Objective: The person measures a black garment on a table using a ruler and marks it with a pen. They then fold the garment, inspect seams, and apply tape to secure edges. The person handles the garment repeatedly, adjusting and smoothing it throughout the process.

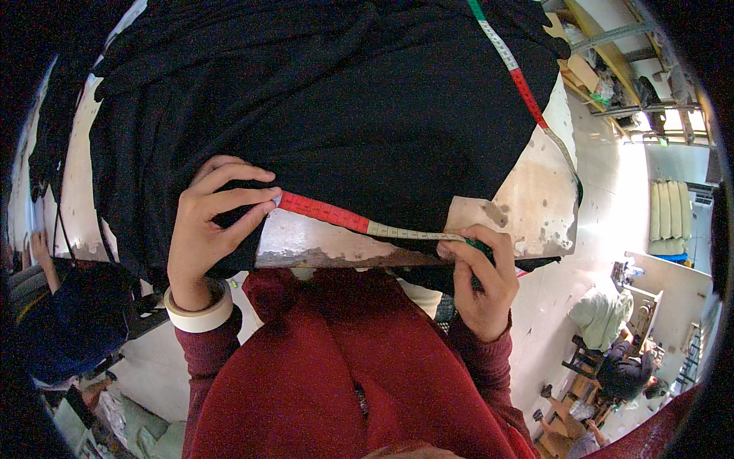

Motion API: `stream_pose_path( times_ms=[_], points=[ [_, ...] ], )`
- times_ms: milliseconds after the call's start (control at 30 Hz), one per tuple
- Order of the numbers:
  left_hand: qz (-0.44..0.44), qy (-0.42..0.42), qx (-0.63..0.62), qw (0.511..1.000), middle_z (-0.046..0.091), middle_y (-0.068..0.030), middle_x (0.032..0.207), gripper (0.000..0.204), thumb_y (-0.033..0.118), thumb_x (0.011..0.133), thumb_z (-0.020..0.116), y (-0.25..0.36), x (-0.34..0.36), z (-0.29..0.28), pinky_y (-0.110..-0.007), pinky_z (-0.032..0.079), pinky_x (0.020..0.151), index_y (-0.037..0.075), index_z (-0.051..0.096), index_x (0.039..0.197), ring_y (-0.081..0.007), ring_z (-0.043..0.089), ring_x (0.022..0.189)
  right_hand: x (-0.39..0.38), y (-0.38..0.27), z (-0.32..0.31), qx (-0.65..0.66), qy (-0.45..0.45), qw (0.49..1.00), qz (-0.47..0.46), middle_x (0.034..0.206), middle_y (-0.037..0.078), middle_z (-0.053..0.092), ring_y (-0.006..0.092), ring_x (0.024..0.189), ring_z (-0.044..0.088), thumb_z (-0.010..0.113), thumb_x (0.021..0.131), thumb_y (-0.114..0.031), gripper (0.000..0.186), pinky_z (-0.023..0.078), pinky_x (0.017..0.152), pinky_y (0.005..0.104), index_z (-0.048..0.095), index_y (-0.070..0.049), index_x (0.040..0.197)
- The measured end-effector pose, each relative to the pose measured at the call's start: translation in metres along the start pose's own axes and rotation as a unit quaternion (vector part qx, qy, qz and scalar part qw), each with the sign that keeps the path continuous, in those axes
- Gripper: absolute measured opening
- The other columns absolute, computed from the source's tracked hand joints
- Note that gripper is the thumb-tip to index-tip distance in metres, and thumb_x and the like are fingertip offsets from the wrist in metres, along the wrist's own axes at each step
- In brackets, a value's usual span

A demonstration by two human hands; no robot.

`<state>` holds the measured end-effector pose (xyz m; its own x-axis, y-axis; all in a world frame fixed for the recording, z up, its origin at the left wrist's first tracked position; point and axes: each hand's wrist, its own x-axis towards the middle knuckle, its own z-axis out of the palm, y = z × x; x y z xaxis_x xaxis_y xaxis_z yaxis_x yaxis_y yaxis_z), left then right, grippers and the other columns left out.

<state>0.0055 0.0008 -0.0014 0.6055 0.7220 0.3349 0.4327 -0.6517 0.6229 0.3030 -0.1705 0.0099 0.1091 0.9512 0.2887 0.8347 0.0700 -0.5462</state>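
A measuring tape (325, 212) with red, white and green sections is stretched across the near edge of a black cloth (367, 115). My left hand (214, 214) pinches the metal-tipped end of the tape between thumb and forefinger, its other fingers resting on the cloth. To the right, my right hand (487, 275) grips the tape further along, close to the table's front edge. The rest of the tape runs off at the far right, over the cloth and down past the table corner. A cream roll of adhesive tape (200, 307) sits around my left wrist.
The cloth lies on a worn, pale table (535, 180) with peeling patches. At the left, another person (76, 321) in dark clothing works with a hand on a surface. Other people (604, 314) sit at the lower right. Shelves with goods (612, 69) stand at the upper right.
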Motion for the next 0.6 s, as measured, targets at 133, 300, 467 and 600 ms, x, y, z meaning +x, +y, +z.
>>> stream_pose_path(
  times_ms=[133,300,467,600],
  points=[
    [-0.003,-0.001,0.000,1.000,0.070,-0.0064,0.100,0.021,0.004,0.069,0.077,-0.0013,-0.0005,0.0006,-0.036,0.048,0.086,0.010,0.076,0.090,-0.0243,0.062,0.093,0.0021,-0.0037,0.0069,-0.017,0.025,1.000,0.003,0.108,0.010,0.060,0.0293,0.095,0.057,0.078,0.069,-0.005,0.032,0.046,0.081,0.0378,0.068,-0.009,0.099],
    [0.000,0.001,-0.005,1.000,0.071,-0.0062,0.100,0.022,0.003,0.067,0.077,-0.0024,-0.0011,0.0006,-0.036,0.048,0.086,0.010,0.076,0.089,-0.0246,0.062,0.093,0.0014,-0.0030,0.0073,0.004,0.008,0.999,0.050,0.109,0.009,0.060,0.0284,0.097,0.056,0.082,0.066,-0.011,0.037,0.044,0.083,0.0377,0.069,-0.010,0.101],
    [0.001,0.003,-0.002,1.000,0.071,-0.0057,0.101,0.023,0.003,0.066,0.078,-0.0018,-0.0008,0.0006,-0.036,0.048,0.086,0.010,0.076,0.088,-0.0247,0.062,0.094,0.0019,-0.0056,0.0016,0.005,-0.010,0.998,0.068,0.109,0.008,0.061,0.0259,0.101,0.057,0.082,0.066,-0.006,0.036,0.045,0.086,0.0351,0.070,-0.008,0.100],
    [-0.001,0.004,-0.005,1.000,0.071,-0.0054,0.101,0.024,0.003,0.066,0.078,-0.0015,-0.0009,0.0005,-0.036,0.048,0.086,0.010,0.076,0.088,-0.0245,0.062,0.093,0.0039,-0.0070,-0.0007,-0.009,-0.010,0.998,0.057,0.108,0.007,0.061,0.0252,0.100,0.057,0.081,0.065,-0.004,0.035,0.045,0.088,0.0344,0.070,-0.007,0.099]
  ],
)
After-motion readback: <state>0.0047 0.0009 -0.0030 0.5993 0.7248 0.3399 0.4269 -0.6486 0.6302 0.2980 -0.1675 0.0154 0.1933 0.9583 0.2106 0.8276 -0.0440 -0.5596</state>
